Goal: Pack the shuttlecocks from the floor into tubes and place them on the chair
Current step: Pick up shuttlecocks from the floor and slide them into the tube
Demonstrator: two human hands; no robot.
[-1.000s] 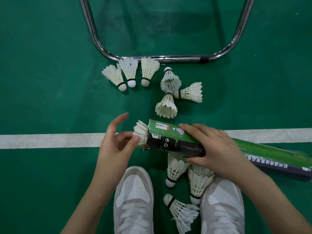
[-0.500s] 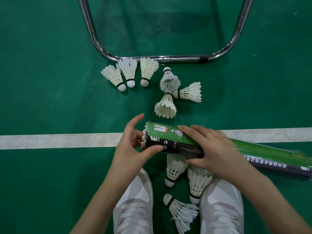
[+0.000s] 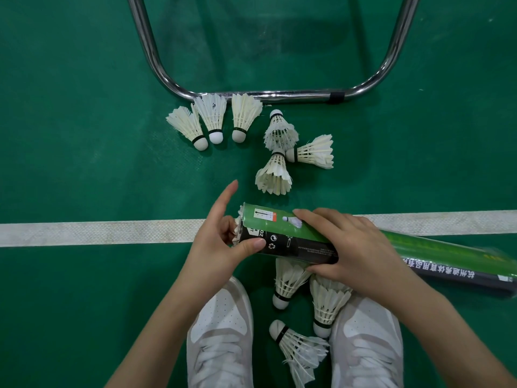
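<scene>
A green and black shuttlecock tube (image 3: pixel 282 236) lies almost level over the white floor line, its mouth facing left. My right hand (image 3: pixel 355 253) grips the tube near that mouth. My left hand (image 3: pixel 221 242) is at the mouth, fingers against the feathers of a white shuttlecock (image 3: pixel 237 228) that is nearly all inside, thumb on the tube's lower rim, forefinger raised. Several white shuttlecocks lie on the floor: three in a row (image 3: pixel 212 119) by the chair frame, three clustered (image 3: pixel 275 175) beyond the tube, three (image 3: pixel 288 281) between my shoes.
The chrome tube frame of the chair base (image 3: pixel 268 94) curves across the green floor ahead. A white court line (image 3: pixel 98 232) runs left to right under my hands. My white shoes (image 3: pixel 221 331) stand at the bottom edge.
My left hand has pushed the shuttlecock to the right, deeper into the tube; only its feather tips show now. My right hand and the tube have stayed put.
</scene>
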